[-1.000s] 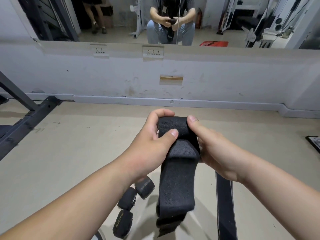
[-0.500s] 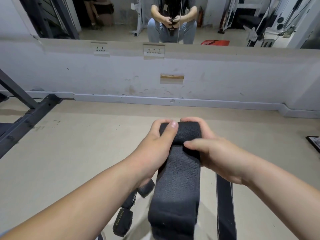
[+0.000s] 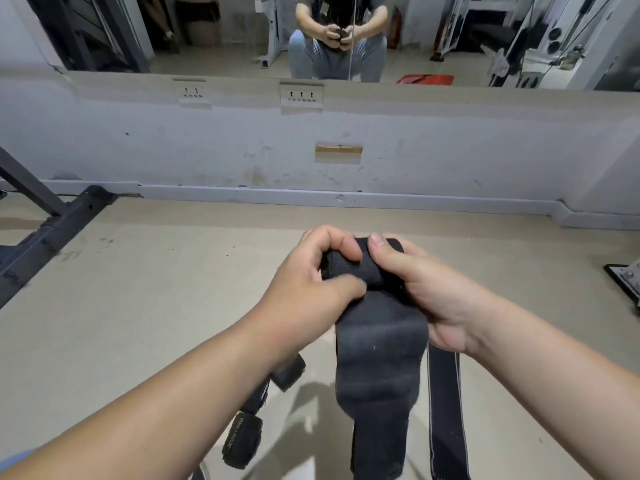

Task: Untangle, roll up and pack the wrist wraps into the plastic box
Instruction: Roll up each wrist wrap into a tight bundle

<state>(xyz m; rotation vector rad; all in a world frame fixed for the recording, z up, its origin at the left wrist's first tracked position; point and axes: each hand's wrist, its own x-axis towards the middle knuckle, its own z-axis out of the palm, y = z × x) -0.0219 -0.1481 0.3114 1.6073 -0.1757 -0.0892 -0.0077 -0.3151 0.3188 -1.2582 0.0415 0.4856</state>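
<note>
Wrist wrap [image 3: 377, 358]: last second's loose fold is now a tight roll. My left hand [image 3: 304, 289] and right hand [image 3: 426, 289] pinch it mid-air, fingers curled; long tail hangs, more turns needed.

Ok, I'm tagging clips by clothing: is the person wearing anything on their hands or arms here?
Nothing in view: the left hand and right hand are bare, no gloves, watch or wristband; the left forearm and right forearm are uncovered as far as they show.
</note>
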